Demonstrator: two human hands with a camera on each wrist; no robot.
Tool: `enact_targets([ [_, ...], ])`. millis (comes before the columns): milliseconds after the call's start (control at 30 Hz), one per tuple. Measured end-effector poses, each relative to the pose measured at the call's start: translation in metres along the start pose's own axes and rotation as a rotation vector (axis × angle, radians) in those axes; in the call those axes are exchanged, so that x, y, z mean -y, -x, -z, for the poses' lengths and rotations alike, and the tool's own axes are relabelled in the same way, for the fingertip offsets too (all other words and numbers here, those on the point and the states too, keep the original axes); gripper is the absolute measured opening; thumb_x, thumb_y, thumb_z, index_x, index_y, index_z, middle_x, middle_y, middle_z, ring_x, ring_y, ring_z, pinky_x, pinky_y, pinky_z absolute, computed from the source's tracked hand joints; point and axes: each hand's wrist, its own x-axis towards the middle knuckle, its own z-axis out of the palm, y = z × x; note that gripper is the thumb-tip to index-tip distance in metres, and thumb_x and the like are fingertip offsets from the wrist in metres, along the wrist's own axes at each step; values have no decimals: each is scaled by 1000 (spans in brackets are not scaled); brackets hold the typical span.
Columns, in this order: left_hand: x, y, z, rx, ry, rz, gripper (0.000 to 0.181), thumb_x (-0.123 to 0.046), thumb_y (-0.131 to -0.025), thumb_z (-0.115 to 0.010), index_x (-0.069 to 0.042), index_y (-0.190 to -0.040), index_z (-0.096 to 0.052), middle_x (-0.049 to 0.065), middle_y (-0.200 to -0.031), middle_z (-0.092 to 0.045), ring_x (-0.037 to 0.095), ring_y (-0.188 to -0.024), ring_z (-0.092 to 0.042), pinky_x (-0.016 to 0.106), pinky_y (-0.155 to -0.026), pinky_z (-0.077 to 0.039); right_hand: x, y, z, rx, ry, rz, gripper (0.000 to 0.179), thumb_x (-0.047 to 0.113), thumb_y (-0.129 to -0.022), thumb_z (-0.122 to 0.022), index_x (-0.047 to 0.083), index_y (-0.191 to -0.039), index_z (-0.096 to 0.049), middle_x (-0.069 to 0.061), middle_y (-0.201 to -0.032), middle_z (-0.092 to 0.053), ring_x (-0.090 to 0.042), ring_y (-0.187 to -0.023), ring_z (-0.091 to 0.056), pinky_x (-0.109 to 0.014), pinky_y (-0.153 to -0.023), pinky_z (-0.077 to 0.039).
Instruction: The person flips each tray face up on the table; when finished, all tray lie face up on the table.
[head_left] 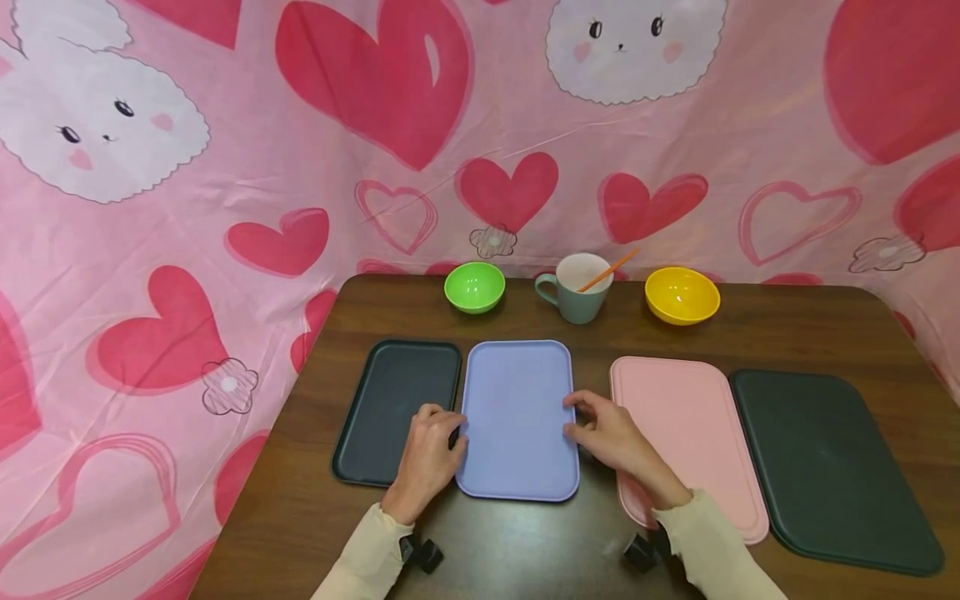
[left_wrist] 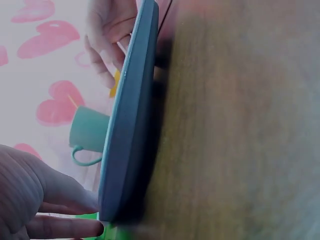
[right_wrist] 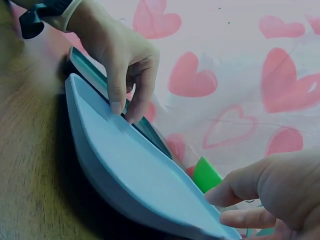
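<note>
A lavender tray (head_left: 517, 421) lies on the table between both hands. At its left edge, my left hand (head_left: 427, 446) touches the rim with thumb and fingertips, its wrist over the dark tray (head_left: 397, 400). Along the opposite edge, the thumb and fingertips of my right hand (head_left: 611, 429) touch the rim, set apart from each other. The right wrist view shows the lavender tray (right_wrist: 135, 160) from the side, with the left hand (right_wrist: 122, 65) at its far rim. In the left wrist view, the side wall of the tray (left_wrist: 131, 115) stands above a dark shadow.
To the right lie a pink tray (head_left: 682, 417) and a larger dark green tray (head_left: 825, 467). Along the back stand a green bowl (head_left: 475, 289), a grey-green mug (head_left: 579, 302) holding an orange stick (head_left: 618, 265), and a yellow bowl (head_left: 682, 297). A heart-patterned cloth (head_left: 525, 125) hangs behind.
</note>
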Motion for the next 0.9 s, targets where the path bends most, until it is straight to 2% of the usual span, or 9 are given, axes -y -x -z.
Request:
enact_targets([
  [167, 0, -1, 1, -15, -3, -13, 24, -2, -69, -87, -2, -92, -79, 11, -93, -78, 26, -91, -61, 45, -79, -51, 4, 3, 0, 29, 33, 20, 34, 12, -87, -72, 5, -119, -62, -9, -80, -64, -10, -53, -50, -25, -50, -43],
  [267, 1, -1, 2, -15, -7, -14, 24, -2, -69, -87, -3, -91, -79, 10, -93, -78, 26, -91, -61, 45, -79, -51, 5, 4, -1, 47, 58, 21, 36, 14, -88, -71, 5, -121, -61, -3, -71, -61, -10, -56, -52, -24, -52, -44],
  [467, 2, -1, 2, -6, -16, -2, 21, -3, -71, -86, -4, -91, -79, 9, -93, -78, 26, -93, -61, 43, -77, -50, 4, 6, -3, 47, 92, 44, 37, 13, -87, -71, 5, -122, -62, -4, -79, -70, -8, -66, -61, -23, -58, -46],
  [667, 3, -1, 2, 1, -11, 10, 21, -3, -71, -86, -4, -91, -79, 9, -95, -78, 26, -94, -61, 43, -78, -49, 5, 6, -3, 51, 98, 31, 39, 13, -88, -71, 2, -125, -61, -3, -77, -67, -9, -66, -57, -22, -59, -45],
  [900, 4, -1, 3, -5, -8, 7, 20, -2, -71, -86, -4, -90, -79, 9, -95, -78, 26, -95, -61, 44, -79, -49, 6, 6, -3, 46, 101, 32, 39, 13, -88, -71, 1, -124, -62, -7, -90, -70, -10, -69, -59, -21, -62, -47],
])
